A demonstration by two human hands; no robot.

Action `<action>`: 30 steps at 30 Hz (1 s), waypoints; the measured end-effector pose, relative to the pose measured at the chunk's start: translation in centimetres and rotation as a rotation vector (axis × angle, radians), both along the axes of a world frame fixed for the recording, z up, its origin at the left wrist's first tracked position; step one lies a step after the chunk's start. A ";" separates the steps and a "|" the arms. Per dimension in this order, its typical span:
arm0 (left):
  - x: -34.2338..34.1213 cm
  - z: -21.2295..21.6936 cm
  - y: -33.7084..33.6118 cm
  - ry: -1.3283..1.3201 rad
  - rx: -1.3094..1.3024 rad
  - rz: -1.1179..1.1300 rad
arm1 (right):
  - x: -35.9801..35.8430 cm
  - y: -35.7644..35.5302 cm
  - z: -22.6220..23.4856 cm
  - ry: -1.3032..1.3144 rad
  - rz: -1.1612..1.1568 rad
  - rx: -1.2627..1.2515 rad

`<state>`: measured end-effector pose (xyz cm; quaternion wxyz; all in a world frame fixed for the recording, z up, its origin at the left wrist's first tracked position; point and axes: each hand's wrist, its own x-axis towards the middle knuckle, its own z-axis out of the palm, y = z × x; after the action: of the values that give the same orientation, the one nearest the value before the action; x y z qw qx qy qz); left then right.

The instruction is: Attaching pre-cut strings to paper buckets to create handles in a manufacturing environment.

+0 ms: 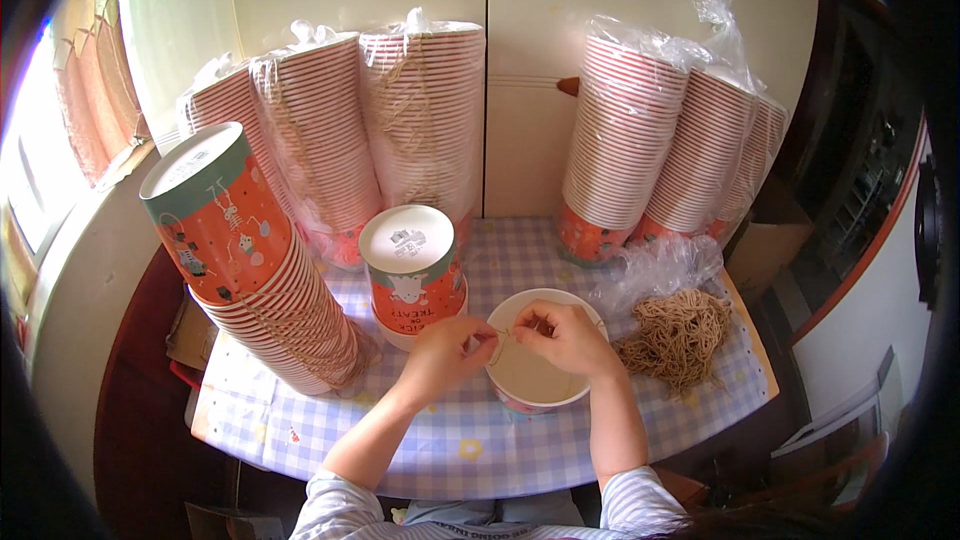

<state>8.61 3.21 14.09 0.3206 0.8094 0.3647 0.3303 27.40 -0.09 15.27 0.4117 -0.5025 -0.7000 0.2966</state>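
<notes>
An open paper bucket [537, 377], pale inside, stands upright on the table in front of me. Over its left rim, my left hand [450, 350] pinches a thin tan cord [499, 342] with thumb and fingertips. My right hand [566, 340] is closed in a pinch on the same cord, above the bucket's opening. Just left of the bucket, an upside-down orange and green bucket [412, 288] is stacked on another pale rim. A heap of loose tan cords [682, 340] lies right of my right hand.
A tall stack of upside-down buckets [262, 290] leans at the left, cords hanging along it. Plastic-wrapped bucket stacks stand at the back left [420, 120] and back right [625, 130]. Crumpled clear plastic [660, 270] lies behind the cords. A checked cloth [430, 450] covers the table.
</notes>
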 end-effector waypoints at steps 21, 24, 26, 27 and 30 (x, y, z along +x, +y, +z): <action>0.6 -1.3 0.0 -0.339 -0.294 -0.117 | 0.1 0.0 0.0 0.155 0.102 -0.041; 0.7 -1.4 0.1 -0.358 -0.287 -0.112 | 0.2 0.0 0.0 0.133 0.108 -0.040; 0.7 -1.5 0.2 -0.377 -0.288 -0.109 | 0.2 0.0 0.2 0.168 0.127 -0.080; 0.7 -1.5 0.2 -0.395 -0.290 -0.106 | 0.2 -0.1 0.2 0.168 0.128 -0.080; 0.6 -1.5 0.2 -0.406 -0.292 -0.116 | 0.2 0.0 0.2 0.177 0.126 -0.086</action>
<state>9.22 3.37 12.61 0.5192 0.6911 0.2899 0.4108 27.61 -0.13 15.46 0.4304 -0.4465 -0.6779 0.3948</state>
